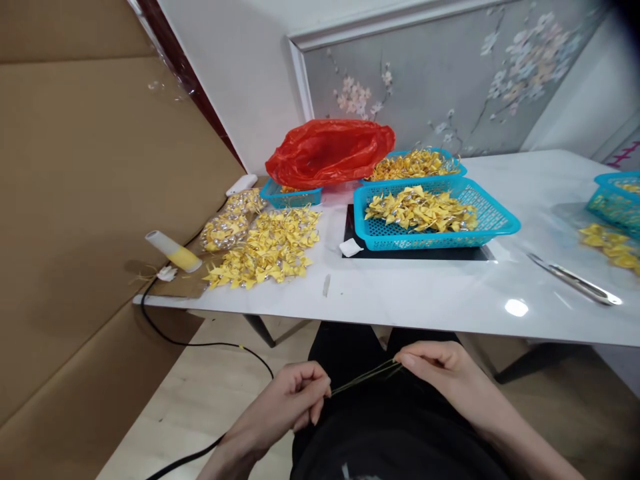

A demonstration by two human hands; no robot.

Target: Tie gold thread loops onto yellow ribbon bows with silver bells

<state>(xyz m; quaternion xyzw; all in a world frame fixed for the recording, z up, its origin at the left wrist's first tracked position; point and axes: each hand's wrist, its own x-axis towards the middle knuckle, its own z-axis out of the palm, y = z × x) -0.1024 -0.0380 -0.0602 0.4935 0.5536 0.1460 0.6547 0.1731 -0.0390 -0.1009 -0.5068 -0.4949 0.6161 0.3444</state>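
Note:
Below the table's front edge, over my lap, my left hand (295,399) and my right hand (437,363) each pinch one end of a few thin yellowish-green threads (364,377) stretched between them. Both hands have their fingers closed on the threads. On the white table (425,293) above lies a loose heap of small folded yellow paper pieces (267,248) at the left. A blue plastic basket (487,217) in the middle holds more yellow pieces (423,210).
Scissors (575,280) lie at the right front. A glue gun (174,251) with a black cord (200,343) sits at the table's left end. A red plastic bag (330,150), more blue baskets (617,200) and clear packets (225,230) stand behind. Cardboard panels (90,200) line the left.

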